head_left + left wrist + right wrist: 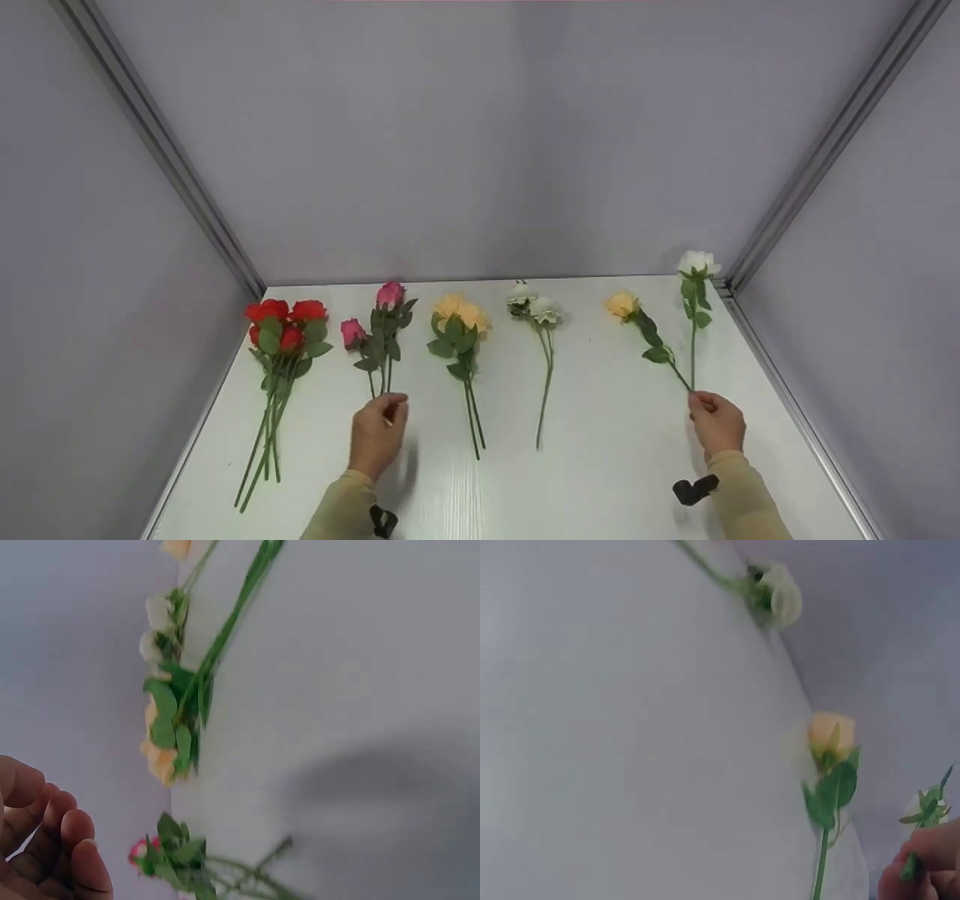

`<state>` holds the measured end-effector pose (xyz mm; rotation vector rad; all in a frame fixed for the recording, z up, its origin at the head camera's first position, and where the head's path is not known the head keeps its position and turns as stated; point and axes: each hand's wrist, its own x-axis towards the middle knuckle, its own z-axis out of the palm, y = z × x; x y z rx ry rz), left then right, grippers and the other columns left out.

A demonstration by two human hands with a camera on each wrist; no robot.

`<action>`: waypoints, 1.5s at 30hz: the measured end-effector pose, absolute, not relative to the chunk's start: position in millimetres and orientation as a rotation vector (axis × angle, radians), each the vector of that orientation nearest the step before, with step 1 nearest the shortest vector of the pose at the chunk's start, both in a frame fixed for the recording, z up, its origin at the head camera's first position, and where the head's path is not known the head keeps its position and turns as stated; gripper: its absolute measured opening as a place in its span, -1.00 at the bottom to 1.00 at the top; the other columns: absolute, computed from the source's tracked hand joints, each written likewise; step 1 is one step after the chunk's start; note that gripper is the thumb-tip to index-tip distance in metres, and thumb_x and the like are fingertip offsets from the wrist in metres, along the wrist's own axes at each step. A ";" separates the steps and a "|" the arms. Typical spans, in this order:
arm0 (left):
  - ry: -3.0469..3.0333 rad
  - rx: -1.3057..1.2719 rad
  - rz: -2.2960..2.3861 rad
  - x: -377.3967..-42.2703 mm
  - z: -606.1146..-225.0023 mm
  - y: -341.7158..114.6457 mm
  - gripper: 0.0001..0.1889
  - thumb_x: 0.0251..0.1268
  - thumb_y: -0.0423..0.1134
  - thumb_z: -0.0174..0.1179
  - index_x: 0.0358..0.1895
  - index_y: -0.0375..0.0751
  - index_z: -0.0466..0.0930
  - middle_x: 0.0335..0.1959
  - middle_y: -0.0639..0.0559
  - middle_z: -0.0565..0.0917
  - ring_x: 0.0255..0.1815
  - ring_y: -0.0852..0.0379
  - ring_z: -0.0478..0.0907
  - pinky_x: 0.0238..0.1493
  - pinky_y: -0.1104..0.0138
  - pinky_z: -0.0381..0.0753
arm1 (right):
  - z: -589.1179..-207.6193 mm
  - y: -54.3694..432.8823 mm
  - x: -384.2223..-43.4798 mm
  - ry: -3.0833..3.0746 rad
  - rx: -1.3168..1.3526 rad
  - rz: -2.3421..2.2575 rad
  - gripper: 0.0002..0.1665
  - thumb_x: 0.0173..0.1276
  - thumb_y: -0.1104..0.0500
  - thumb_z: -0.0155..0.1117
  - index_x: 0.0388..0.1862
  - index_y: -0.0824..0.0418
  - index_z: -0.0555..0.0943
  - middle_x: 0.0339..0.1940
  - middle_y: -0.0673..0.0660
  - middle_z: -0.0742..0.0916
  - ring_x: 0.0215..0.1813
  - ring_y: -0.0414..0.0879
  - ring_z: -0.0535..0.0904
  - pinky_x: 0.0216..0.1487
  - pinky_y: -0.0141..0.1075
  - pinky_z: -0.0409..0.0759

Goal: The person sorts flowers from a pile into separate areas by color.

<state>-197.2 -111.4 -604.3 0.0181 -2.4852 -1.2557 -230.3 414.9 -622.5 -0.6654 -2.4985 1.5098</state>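
My right hand (718, 424) pinches the green stem of a white rose (697, 264), its bloom pointing away toward the back right corner. In the right wrist view, the stem's cut end sticks out between fingers and thumb. A single yellow rose (622, 306) lies on the table just left of it, its stem running toward that hand. My left hand (379, 433) hovers near the stems of the pink roses (390, 296); the left wrist view shows its fingers loosely bent, holding nothing.
Across the white table (600, 465) lie bunched red roses (291, 339) at far left, yellow roses (454, 319) in the middle, and white flowers (544, 310) right of them. Grey panels (465, 150) enclose the back and both sides.
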 end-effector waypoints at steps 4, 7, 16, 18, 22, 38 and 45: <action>-2.524 -0.181 -1.414 -200.7 -603.0 -55.8 -0.90 0.30 -0.33 0.20 -0.18 -0.13 0.67 -0.46 0.20 0.57 -0.42 0.25 0.49 -0.40 0.37 0.50 | -607.0 373.8 -237.4 -2.386 -0.576 1.902 -0.55 0.45 0.11 0.15 0.19 0.37 0.47 -0.16 0.10 0.60 -0.04 0.05 0.56 -0.12 -0.32 0.53; -2.550 -0.284 -1.527 -201.8 -605.2 -14.3 -0.91 0.32 -0.31 0.20 -0.18 -0.10 0.67 -0.47 0.22 0.57 -0.44 0.27 0.48 -0.40 0.39 0.50 | -605.0 338.6 -239.1 -2.315 -0.514 2.108 -0.57 0.43 0.16 0.18 0.17 0.39 0.47 -0.18 0.11 0.61 -0.09 0.05 0.54 -0.16 -0.30 0.50; -2.637 -0.183 -1.929 -202.5 -632.1 77.8 -0.87 0.33 -0.20 0.20 -0.22 -0.16 0.66 -0.46 0.20 0.58 -0.45 0.29 0.49 -0.41 0.40 0.51 | -622.2 255.0 -232.7 -2.168 -0.484 2.431 -0.62 0.35 0.19 0.28 0.07 0.38 0.54 -0.19 0.16 0.65 -0.15 0.00 0.50 -0.14 -0.20 0.42; -2.632 -0.128 -1.979 -202.3 -639.4 85.6 -0.89 0.32 -0.23 0.21 -0.25 -0.18 0.66 -0.48 0.18 0.59 -0.48 0.29 0.50 -0.43 0.41 0.52 | -626.0 244.7 -232.1 -2.210 -0.462 2.417 -0.59 0.33 0.18 0.30 0.07 0.40 0.53 -0.20 0.16 0.66 -0.18 -0.04 0.52 -0.15 -0.21 0.42; -2.614 -0.098 -1.979 -202.9 -647.6 91.4 -0.93 0.27 -0.30 0.23 -0.33 -0.22 0.65 -0.54 0.16 0.58 -0.54 0.30 0.49 -0.48 0.41 0.50 | -631.4 232.5 -234.5 -2.350 -0.419 2.323 -0.60 0.30 0.16 0.33 0.01 0.41 0.55 -0.26 0.15 0.67 -0.25 -0.08 0.56 -0.21 -0.22 0.42; -2.779 -0.071 -1.470 -235.4 -672.0 95.7 -0.82 0.25 -0.31 0.19 -0.53 -0.14 0.57 -0.62 0.19 0.46 -0.55 0.24 0.35 -0.45 0.31 0.39 | -653.7 215.0 -269.6 -2.711 -0.302 1.791 -0.78 0.22 0.25 0.36 -0.18 0.34 0.66 -0.39 0.08 0.71 -0.34 -0.11 0.61 -0.29 -0.25 0.56; -2.748 -0.004 -1.319 -233.9 -681.8 99.4 -0.84 0.20 -0.26 0.27 -0.51 -0.12 0.55 -0.62 0.19 0.48 -0.56 0.23 0.41 -0.45 0.29 0.44 | -666.8 219.7 -271.0 -2.848 -0.214 1.587 -0.80 0.15 0.24 0.36 -0.22 0.26 0.66 -0.39 0.04 0.73 -0.36 -0.15 0.61 -0.30 -0.25 0.57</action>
